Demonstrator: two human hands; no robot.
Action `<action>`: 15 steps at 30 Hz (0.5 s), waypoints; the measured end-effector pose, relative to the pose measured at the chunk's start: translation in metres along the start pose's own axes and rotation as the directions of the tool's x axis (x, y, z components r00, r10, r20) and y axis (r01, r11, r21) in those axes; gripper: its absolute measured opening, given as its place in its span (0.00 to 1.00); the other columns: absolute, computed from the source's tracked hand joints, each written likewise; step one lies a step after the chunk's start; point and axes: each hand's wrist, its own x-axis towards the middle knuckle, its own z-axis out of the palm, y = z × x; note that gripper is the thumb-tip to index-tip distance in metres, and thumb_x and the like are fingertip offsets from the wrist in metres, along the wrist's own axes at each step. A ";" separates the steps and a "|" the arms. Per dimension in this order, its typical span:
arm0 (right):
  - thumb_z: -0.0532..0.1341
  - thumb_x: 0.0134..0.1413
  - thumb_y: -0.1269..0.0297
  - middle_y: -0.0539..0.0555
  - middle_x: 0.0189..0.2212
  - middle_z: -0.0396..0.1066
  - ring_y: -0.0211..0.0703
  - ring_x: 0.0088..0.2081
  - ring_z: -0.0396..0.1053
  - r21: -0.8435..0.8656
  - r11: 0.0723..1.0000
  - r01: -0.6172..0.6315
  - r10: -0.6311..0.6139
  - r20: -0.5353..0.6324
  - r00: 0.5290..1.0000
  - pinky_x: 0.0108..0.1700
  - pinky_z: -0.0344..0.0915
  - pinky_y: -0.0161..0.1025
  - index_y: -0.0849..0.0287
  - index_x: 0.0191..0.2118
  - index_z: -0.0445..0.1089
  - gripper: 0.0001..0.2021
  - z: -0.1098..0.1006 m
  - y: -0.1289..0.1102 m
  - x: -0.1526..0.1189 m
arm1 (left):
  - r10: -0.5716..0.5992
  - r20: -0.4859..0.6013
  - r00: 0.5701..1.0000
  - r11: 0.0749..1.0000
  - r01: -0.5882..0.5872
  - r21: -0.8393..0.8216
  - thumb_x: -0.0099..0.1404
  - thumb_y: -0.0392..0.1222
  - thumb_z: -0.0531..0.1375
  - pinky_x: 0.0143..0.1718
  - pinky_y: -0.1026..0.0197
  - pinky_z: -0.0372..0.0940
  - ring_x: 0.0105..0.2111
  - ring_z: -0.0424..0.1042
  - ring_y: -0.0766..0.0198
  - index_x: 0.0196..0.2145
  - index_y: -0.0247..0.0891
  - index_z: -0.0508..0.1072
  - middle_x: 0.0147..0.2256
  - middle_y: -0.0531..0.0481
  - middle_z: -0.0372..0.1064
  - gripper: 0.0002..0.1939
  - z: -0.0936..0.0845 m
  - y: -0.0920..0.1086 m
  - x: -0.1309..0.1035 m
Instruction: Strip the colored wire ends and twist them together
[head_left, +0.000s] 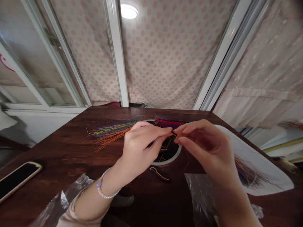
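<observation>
My left hand (pixel 144 142), with a pearl bracelet at the wrist, pinches a thin dark and orange piece (pixel 174 133) between thumb and forefinger. At the piece's other end is my right hand (pixel 205 145), its thumb and forefinger close together around it. Both hands are over a round container (pixel 176 155) with a pale rim and a dark inside, where short orange bits lie. Behind my left hand, orange wires (pixel 111 138) and a blue-yellow bundle (pixel 113 127) fan out to the left. Red-purple wires (pixel 165 122) lie behind the fingers.
A black and orange tool (pixel 159 174) lies before the container. On the right, a white tray (pixel 272 170) holds mixed wires (pixel 248 171). Plastic bags (pixel 201 192) lie near the front edge, and a phone (pixel 19 178) is at the far left of the dark table (pixel 71 138).
</observation>
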 end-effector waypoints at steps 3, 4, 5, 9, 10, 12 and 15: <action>0.68 0.56 0.66 0.49 0.25 0.75 0.33 0.22 0.70 0.116 0.967 -0.226 0.208 0.153 0.966 0.20 0.68 0.28 0.59 0.34 0.74 0.03 -0.007 0.002 0.002 | 0.152 0.024 0.988 0.985 -0.153 0.083 0.63 0.26 0.62 0.41 0.60 0.69 0.29 0.80 0.65 0.40 0.47 0.81 0.35 0.55 0.82 0.16 -0.004 -0.003 -0.001; 0.67 0.56 0.64 0.48 0.22 0.72 0.32 0.19 0.67 0.140 0.946 -0.291 0.261 0.200 0.944 0.18 0.64 0.27 0.59 0.33 0.74 0.05 -0.009 0.003 0.002 | 0.195 0.043 0.980 0.973 -0.199 0.116 0.63 0.26 0.61 0.42 0.60 0.68 0.30 0.80 0.65 0.41 0.47 0.81 0.36 0.55 0.82 0.17 -0.005 -0.004 -0.001; 0.67 0.57 0.62 0.46 0.20 0.70 0.31 0.18 0.64 0.158 0.927 -0.341 0.300 0.237 0.924 0.17 0.60 0.26 0.60 0.32 0.74 0.07 -0.010 0.003 0.003 | 0.234 0.058 0.971 0.959 -0.240 0.150 0.63 0.26 0.61 0.42 0.60 0.68 0.30 0.81 0.65 0.42 0.46 0.80 0.37 0.55 0.82 0.17 -0.007 -0.004 -0.001; 0.68 0.54 0.61 0.44 0.16 0.63 0.28 0.16 0.55 0.193 0.891 -0.412 0.342 0.313 0.886 0.16 0.52 0.27 0.60 0.29 0.75 0.08 -0.011 0.002 0.007 | 0.333 0.104 0.937 0.904 -0.349 0.246 0.67 0.31 0.60 0.42 0.61 0.67 0.30 0.80 0.66 0.42 0.45 0.79 0.37 0.54 0.82 0.12 -0.011 -0.004 -0.002; 0.68 0.53 0.62 0.44 0.16 0.63 0.28 0.16 0.55 0.189 0.892 -0.411 0.339 0.323 0.884 0.16 0.51 0.27 0.60 0.29 0.75 0.08 -0.011 0.001 0.008 | 0.353 0.117 0.928 0.892 -0.372 0.258 0.68 0.32 0.59 0.42 0.61 0.68 0.30 0.80 0.66 0.42 0.45 0.79 0.37 0.54 0.82 0.12 -0.012 -0.003 -0.002; 0.69 0.52 0.64 0.44 0.17 0.66 0.30 0.17 0.58 0.164 0.906 -0.390 0.322 0.331 0.887 0.18 0.55 0.28 0.58 0.28 0.76 0.05 -0.011 -0.001 0.010 | 0.383 0.148 0.912 0.867 -0.411 0.284 0.68 0.32 0.59 0.42 0.61 0.69 0.30 0.80 0.66 0.42 0.46 0.80 0.37 0.54 0.82 0.12 -0.015 -0.001 -0.002; 0.68 0.51 0.68 0.45 0.21 0.73 0.33 0.22 0.68 0.085 0.953 -0.291 0.253 0.310 0.917 0.24 0.65 0.29 0.56 0.28 0.77 0.03 -0.011 -0.002 0.011 | 0.400 0.196 0.895 0.827 -0.445 0.345 0.67 0.32 0.60 0.41 0.62 0.69 0.30 0.80 0.65 0.41 0.47 0.80 0.37 0.54 0.82 0.12 -0.016 0.001 -0.001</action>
